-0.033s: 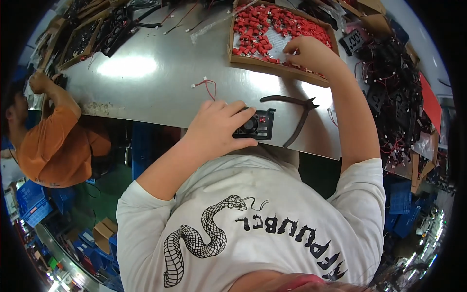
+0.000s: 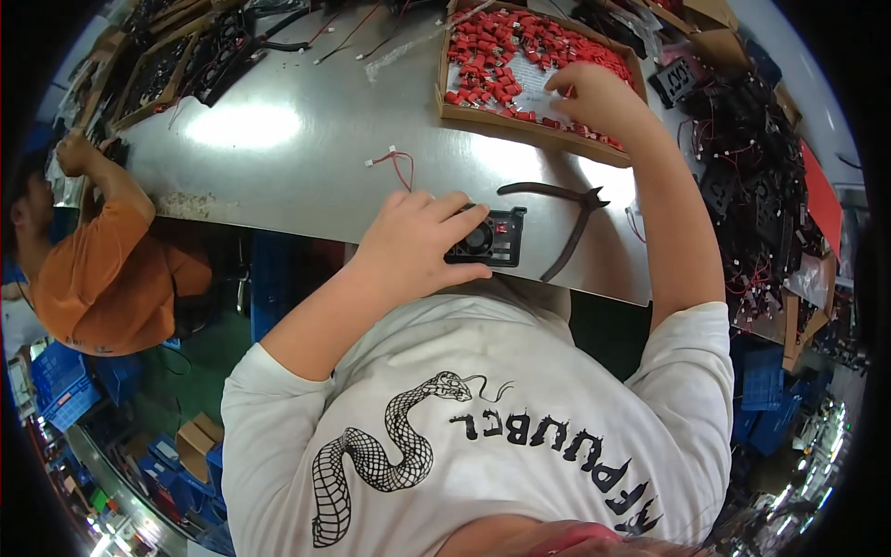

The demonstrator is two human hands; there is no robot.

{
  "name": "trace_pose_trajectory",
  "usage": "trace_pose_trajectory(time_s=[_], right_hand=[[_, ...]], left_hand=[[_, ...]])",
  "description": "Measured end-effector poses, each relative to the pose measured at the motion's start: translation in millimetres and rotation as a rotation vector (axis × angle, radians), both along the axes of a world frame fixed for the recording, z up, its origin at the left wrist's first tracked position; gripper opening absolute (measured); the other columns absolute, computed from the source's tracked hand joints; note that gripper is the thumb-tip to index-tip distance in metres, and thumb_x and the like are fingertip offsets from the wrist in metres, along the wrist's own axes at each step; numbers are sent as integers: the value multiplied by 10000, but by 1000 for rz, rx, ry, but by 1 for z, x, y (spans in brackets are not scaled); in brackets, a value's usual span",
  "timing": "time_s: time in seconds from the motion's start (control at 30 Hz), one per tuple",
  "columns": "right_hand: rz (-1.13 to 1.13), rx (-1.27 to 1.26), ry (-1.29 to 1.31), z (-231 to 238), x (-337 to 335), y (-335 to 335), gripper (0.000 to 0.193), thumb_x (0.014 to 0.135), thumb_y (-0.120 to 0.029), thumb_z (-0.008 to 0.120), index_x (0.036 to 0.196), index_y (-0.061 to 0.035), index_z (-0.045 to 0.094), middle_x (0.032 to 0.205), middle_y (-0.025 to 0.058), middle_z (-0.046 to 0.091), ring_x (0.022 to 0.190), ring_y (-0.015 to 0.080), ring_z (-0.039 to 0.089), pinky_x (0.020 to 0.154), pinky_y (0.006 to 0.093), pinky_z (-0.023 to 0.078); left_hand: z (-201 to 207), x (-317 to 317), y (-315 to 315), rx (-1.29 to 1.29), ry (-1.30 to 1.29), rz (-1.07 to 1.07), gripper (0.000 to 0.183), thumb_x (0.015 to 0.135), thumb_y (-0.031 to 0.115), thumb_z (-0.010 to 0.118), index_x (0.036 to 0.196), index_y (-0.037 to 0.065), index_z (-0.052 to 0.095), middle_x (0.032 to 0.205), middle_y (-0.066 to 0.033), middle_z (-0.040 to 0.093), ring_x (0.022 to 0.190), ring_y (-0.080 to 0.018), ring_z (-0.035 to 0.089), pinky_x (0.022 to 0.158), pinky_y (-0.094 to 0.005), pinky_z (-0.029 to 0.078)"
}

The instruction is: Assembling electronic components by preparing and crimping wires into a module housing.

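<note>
A: Where's the black fan unit?
B: Near the close edge of the metal table, in front of the person's shirt, with its left end under the left hand.
A: How do those fingers stand?
B: Bent over the top and a little apart, the thumb along the near side, so the unit appears gripped between them.
A: What lies around it?
B: Dark-handled cutters just to the right, apart from it, and a loose red-wired lead beyond the left hand.
A: And the right hand?
B: Further out, over the cardboard tray of small red parts. Its fingers are curled; the tips are too small in this view for me to tell whether they pinch a part.
A: Which step would you call this?
B: Picking out a red part while the left hand steadies the unit, I'd judge.
A: What does the next move call for?
B: Probably a light thumb-and-finger pinch on one part, without dragging its neighbours along.
</note>
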State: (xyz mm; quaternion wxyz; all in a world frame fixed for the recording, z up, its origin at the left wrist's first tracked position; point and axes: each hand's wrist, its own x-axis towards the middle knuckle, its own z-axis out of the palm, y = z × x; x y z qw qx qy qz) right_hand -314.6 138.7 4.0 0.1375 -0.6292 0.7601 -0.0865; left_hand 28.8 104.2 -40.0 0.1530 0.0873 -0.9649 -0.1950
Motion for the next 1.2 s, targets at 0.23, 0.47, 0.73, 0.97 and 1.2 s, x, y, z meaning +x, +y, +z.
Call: trace_pose_trajectory(time_s=[0.23, 0.47, 0.73, 0.97, 1.2], right_hand=[[25, -87, 98, -27, -39, 1, 256, 856, -159, 737, 1075, -31, 773, 1028, 171, 719, 981, 324, 687, 900, 400, 540], [-58, -135, 12, -13, -13, 20, 257, 846, -136, 733, 1069, -9, 753, 1030, 139, 711, 935, 294, 684, 867, 369, 540], [13, -233, -431, -7, 141, 98, 278, 737, 52, 737, 1006, -16, 715, 988, 91, 689, 894, 212, 664, 794, 330, 539], [9, -276, -285, -19, 158, 104, 220, 752, 85, 695, 947, -8, 655, 961, 138, 669, 908, 330, 661, 759, 395, 547], [68, -289, -173, -21, 157, 106, 204, 735, 84, 702, 920, 3, 675, 958, 136, 678, 899, 338, 666, 780, 415, 555]], left_hand=[[4, -3, -1, -9, -8, -7, 656, 751, 508, 823, 1281, 155, 669, 1205, -10, 656, 962, -243, 616, 866, -404, 438], [4, -4, 1, -24, -16, -14, 627, 774, 517, 800, 1273, 161, 666, 1206, -20, 652, 959, -247, 617, 866, -401, 445], [-9, -2, 4, -5, 56, 30, 630, 762, 514, 809, 1262, 159, 663, 1194, -17, 647, 927, -246, 608, 843, -403, 440], [-7, -2, 7, -27, 53, 48, 649, 757, 517, 815, 1270, 151, 662, 1185, -17, 648, 906, -239, 600, 832, -399, 431], [-4, -3, 9, -42, 28, 55, 646, 769, 526, 806, 1274, 153, 658, 1187, -11, 646, 923, -237, 602, 831, -400, 428]])
